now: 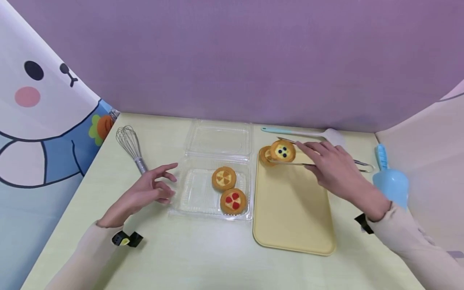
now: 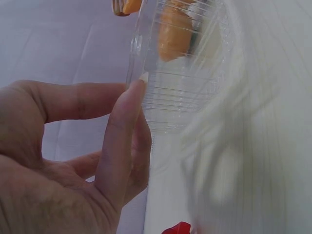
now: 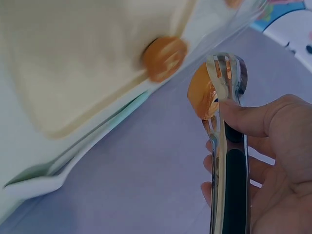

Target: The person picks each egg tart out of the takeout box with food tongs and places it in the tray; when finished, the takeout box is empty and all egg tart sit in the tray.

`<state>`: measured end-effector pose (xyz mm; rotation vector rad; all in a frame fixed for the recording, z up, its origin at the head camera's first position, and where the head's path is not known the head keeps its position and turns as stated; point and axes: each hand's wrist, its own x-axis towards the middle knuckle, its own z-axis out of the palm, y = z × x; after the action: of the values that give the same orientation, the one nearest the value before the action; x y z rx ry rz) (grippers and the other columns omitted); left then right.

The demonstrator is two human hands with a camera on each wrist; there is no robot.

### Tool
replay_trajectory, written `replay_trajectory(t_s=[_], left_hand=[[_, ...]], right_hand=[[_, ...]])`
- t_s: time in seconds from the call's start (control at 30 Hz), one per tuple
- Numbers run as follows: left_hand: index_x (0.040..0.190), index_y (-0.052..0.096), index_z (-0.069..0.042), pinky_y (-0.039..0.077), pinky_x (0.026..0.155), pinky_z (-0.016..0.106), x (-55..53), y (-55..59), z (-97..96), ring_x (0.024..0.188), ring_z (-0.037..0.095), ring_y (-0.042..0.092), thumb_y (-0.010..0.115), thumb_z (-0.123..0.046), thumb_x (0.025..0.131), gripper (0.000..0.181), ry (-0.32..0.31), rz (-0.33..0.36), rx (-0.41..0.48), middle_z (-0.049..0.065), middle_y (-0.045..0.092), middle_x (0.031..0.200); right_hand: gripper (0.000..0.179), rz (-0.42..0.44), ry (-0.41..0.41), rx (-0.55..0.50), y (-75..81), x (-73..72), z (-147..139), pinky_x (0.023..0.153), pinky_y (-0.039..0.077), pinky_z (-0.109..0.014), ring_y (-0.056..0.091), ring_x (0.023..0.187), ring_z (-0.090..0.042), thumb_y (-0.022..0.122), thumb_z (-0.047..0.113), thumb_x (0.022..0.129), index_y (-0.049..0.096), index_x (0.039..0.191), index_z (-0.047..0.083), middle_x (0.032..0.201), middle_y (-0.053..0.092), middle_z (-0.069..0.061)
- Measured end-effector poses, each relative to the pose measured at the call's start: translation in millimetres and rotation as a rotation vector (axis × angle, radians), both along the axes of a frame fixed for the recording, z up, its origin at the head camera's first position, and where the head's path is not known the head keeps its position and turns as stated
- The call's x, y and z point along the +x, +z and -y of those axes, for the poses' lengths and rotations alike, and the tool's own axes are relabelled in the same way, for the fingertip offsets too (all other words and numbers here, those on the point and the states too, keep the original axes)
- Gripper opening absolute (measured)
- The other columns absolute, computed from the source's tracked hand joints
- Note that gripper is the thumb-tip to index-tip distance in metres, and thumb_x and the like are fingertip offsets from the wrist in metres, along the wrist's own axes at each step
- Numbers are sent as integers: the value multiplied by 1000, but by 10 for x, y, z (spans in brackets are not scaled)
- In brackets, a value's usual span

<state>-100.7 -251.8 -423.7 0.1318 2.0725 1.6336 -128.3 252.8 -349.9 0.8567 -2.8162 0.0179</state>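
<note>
In the head view my right hand (image 1: 335, 169) grips metal tongs (image 3: 236, 190) with dark handle pads. Their tips hold a round tart (image 1: 283, 151) with dark blue dots, raised above the far left corner of a yellow tray (image 1: 293, 217). Partly behind it, a second tart (image 1: 265, 157) sits on the tray. My left hand (image 1: 150, 187) hovers by the left edge of a clear plastic container (image 1: 197, 193), fingers loosely bent and thumb apart from them. Inside the container's right half are a tart with a wedge pattern (image 1: 224, 179) and one with red dots (image 1: 233, 201).
The container's clear lid (image 1: 219, 139) lies folded back toward the purple wall. Left of it is a wire whisk (image 1: 130, 144). A spatula with a pale green handle (image 1: 277, 130) lies behind the tray, and a blue scoop (image 1: 391, 183) is at the right edge.
</note>
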Motion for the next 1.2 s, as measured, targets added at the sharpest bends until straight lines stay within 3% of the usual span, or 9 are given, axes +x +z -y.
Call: replay_trajectory(t_s=[0.17, 0.5, 0.83, 1.2], left_hand=[[166, 21, -5, 64, 73, 33, 0, -4, 3, 85, 12, 69, 55, 16, 83, 92, -3, -5, 0, 30, 44, 133], [166, 20, -4, 65, 73, 34, -18, 12, 7, 86, 14, 69, 56, 15, 85, 91, -9, -3, 0, 29, 45, 133], [166, 21, -6, 65, 72, 34, -17, 3, -8, 86, 14, 69, 62, 11, 87, 91, -4, 6, -12, 28, 44, 133], [166, 21, -5, 65, 72, 33, -21, 2, -5, 85, 12, 69, 61, 11, 86, 91, -3, 5, -16, 24, 46, 130]], right_hand=[[65, 19, -66, 12, -37, -39, -274, 80, 52, -56, 60, 120, -38, 78, 13, 90, 54, 151, 11, 138, 65, -16], [63, 24, -74, -4, -187, -67, -659, 66, 51, -53, 64, 105, -40, 80, 11, 86, 59, 146, 9, 129, 70, -19], [61, 78, -61, -15, -374, -83, -859, 54, 47, -46, 64, 94, -40, 81, 12, 84, 60, 141, 5, 123, 71, -21], [63, 85, -79, -23, -460, -81, -917, 59, 50, -53, 64, 97, -41, 79, 13, 85, 59, 144, 5, 123, 71, -21]])
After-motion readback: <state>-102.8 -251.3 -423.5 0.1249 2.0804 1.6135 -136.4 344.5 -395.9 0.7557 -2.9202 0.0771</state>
